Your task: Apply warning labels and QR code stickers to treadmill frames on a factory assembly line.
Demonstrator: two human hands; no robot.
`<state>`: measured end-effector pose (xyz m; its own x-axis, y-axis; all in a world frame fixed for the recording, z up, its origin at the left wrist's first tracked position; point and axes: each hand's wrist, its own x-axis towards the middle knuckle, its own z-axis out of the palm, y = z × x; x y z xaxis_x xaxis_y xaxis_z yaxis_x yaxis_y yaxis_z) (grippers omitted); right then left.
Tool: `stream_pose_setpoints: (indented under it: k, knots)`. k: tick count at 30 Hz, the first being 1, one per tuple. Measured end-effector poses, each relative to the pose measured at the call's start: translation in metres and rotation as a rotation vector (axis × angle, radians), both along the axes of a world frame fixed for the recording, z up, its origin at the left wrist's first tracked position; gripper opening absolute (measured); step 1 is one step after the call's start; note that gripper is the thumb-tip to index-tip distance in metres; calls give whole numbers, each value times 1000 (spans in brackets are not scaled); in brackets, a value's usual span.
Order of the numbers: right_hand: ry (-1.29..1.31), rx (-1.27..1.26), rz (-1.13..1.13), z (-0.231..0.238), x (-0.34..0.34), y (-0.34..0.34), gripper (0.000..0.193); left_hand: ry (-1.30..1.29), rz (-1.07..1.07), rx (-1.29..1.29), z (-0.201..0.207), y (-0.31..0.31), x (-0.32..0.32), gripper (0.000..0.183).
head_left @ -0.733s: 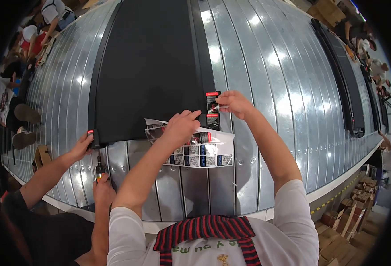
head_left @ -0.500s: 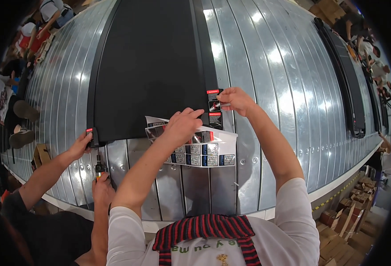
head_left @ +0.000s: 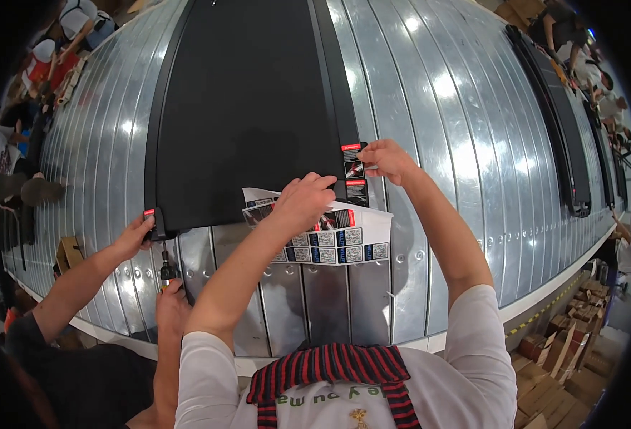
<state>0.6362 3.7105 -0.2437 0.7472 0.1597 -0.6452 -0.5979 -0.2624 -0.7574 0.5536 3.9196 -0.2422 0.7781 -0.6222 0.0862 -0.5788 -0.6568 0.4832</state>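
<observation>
A large black panel (head_left: 247, 107) with raised side rails lies on a metal slatted table. Black labels with red headings (head_left: 354, 169) sit on the near end of its right rail. At the upper label's right edge, my right hand (head_left: 390, 161) is closed in a pinch. My left hand (head_left: 302, 204) is closed over a white sheet of stickers (head_left: 367, 225), its index finger stretched toward the labels at the panel's near right corner. The sheet hangs past the panel's near edge; my left hand and forearm hide part of it.
At left, a co-worker's hand (head_left: 135, 237) holds the panel's near left corner, and their other hand (head_left: 171, 304) holds a power screwdriver (head_left: 166, 270) below it. Long black rails (head_left: 555, 121) lie at right. Cardboard boxes (head_left: 558, 350) stand beyond the table edge (head_left: 537, 307).
The panel and sheet appear slightly farther right in view. My right hand stays pinched at the label's edge; my left hand stays on the sheet. The co-worker's screwdriver stays at the left corner.
</observation>
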Motion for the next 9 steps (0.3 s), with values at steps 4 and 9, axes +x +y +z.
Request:
stream_pose_setpoints:
  k: [4,9]
  knots:
    - [-9,-1,6,0,0,-2,10,31,-7,-24,2,0,1,11]
    - [50,104,-19,5,-1,-7,13,44,-11,7,6,0,1,10]
